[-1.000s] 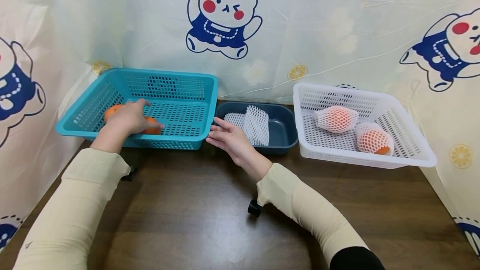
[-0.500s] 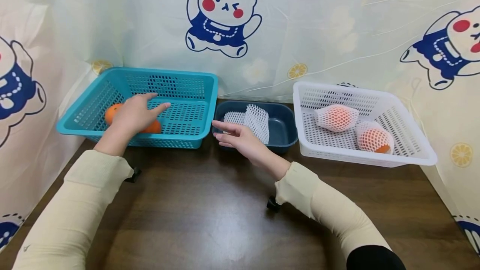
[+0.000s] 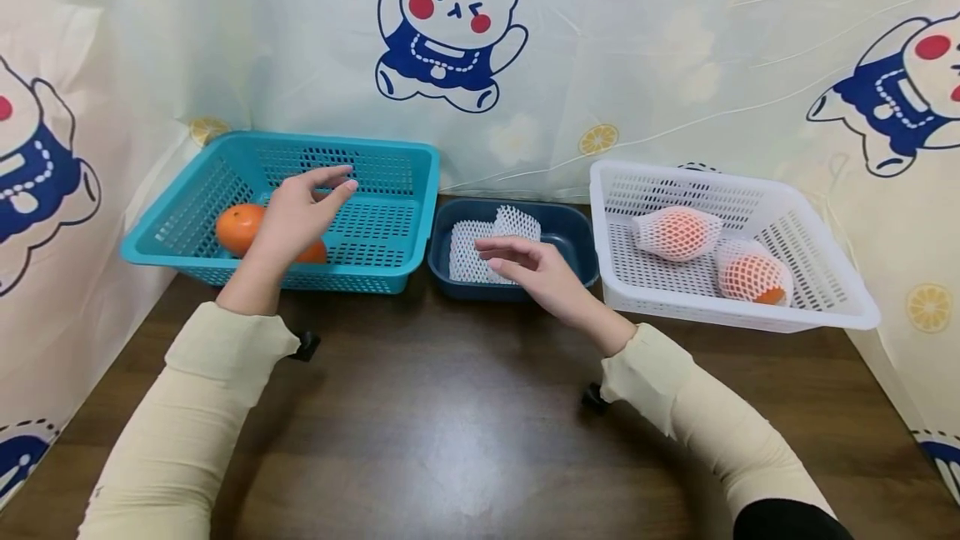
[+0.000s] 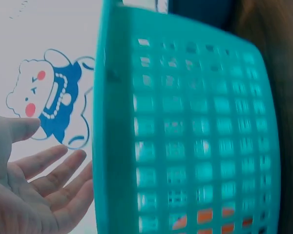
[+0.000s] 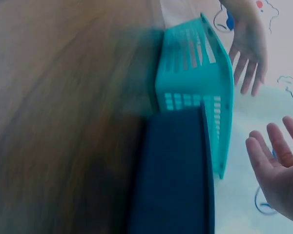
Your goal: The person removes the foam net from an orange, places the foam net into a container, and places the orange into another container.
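Note:
My left hand (image 3: 294,219) hangs over the teal basket (image 3: 375,227), holding nothing, its fingers loosely bent. Beneath it lie two smooth round orange fruits (image 3: 238,228), the right one partly hidden by the wrist. In the left wrist view the left hand (image 4: 44,190) shows above the basket's rim, palm bare. My right hand (image 3: 543,277) is empty too, fingers relaxed, and overlaps the front of the dark blue basin (image 3: 573,236). White foam net sleeves (image 3: 469,250) lie in that basin. The right wrist view shows the right hand (image 5: 281,170) beside the basin's edge.
To the right stands a white basket (image 3: 622,298) with two orange fruits in foam nets (image 3: 678,233). All three containers sit in a row at the back of the brown wooden table (image 3: 450,407). A printed cloth (image 3: 637,48) hangs behind and at the sides.
My left hand has risen from the fruits and shifted right. My right hand has moved right, from the teal basket's corner to the basin's front. The containers stay in place.

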Action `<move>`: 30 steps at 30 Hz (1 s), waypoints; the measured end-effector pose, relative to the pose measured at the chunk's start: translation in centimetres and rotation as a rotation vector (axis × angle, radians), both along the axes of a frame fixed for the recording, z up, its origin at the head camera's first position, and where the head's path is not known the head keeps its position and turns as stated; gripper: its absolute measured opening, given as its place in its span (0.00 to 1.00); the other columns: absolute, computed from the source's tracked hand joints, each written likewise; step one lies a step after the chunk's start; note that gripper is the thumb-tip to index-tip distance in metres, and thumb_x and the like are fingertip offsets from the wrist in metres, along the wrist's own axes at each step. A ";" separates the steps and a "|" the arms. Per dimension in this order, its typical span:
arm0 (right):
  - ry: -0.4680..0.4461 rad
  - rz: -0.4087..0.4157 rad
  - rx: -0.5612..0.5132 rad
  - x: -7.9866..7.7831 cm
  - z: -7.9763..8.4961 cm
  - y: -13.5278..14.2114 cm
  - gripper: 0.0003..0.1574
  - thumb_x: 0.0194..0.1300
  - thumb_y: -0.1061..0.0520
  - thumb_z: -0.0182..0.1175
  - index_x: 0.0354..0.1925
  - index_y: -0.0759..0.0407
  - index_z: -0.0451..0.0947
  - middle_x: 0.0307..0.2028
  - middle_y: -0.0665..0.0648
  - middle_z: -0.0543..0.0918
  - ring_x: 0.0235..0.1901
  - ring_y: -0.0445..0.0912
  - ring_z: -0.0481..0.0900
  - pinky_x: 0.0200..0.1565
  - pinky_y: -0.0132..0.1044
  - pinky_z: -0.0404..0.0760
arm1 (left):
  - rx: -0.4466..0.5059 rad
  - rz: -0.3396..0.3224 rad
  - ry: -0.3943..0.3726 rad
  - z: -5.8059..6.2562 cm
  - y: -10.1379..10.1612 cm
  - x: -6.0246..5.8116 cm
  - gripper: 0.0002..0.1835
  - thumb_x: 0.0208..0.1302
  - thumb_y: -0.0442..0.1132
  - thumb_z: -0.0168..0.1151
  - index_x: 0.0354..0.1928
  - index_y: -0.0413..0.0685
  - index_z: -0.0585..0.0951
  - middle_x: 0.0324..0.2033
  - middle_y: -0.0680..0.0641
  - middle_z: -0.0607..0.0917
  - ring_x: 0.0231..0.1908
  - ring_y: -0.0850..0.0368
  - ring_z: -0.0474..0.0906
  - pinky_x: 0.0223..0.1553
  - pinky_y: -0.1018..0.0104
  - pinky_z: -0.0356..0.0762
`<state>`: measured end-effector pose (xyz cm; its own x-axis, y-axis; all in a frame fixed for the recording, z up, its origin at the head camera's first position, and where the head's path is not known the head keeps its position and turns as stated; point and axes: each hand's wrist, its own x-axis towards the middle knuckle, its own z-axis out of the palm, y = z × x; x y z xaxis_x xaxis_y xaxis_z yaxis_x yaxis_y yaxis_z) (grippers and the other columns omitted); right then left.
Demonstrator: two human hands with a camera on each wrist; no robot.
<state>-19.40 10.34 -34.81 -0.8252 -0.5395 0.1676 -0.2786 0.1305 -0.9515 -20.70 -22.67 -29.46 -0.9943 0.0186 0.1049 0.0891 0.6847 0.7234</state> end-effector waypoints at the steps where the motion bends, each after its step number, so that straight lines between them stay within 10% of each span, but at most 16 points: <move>1: 0.011 -0.011 -0.001 0.0 0.1 0.5 0.22 0.77 0.61 0.55 0.64 0.68 0.76 0.62 0.65 0.80 0.62 0.54 0.78 0.62 0.44 0.76 | 0.022 -0.005 -0.002 0.0 0.3 0.0 0.30 0.80 0.52 0.52 0.76 0.46 0.68 0.66 0.34 0.75 0.61 0.34 0.73 0.53 0.40 0.75; 12: 0.188 -0.094 -0.023 -0.2 1.5 5.5 0.17 0.74 0.68 0.57 0.58 0.73 0.78 0.55 0.65 0.83 0.55 0.51 0.81 0.56 0.34 0.79 | 0.396 -0.066 -0.125 -0.4 4.9 -0.7 0.28 0.78 0.49 0.56 0.74 0.49 0.70 0.66 0.39 0.76 0.63 0.42 0.75 0.63 0.46 0.73; 30: 0.219 -0.366 0.229 -2.8 2.2 14.2 0.24 0.72 0.60 0.64 0.63 0.67 0.78 0.57 0.68 0.82 0.50 0.34 0.81 0.53 0.23 0.76 | 0.616 -0.165 -0.306 -2.2 13.0 -2.1 0.22 0.77 0.40 0.59 0.70 0.46 0.75 0.62 0.40 0.79 0.60 0.41 0.79 0.61 0.50 0.76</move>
<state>-22.19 24.50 -32.57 -0.9261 -0.2634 0.2700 -0.3662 0.4563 -0.8110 -22.83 -9.64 -31.69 -0.9701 0.1989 -0.1393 -0.1130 0.1378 0.9840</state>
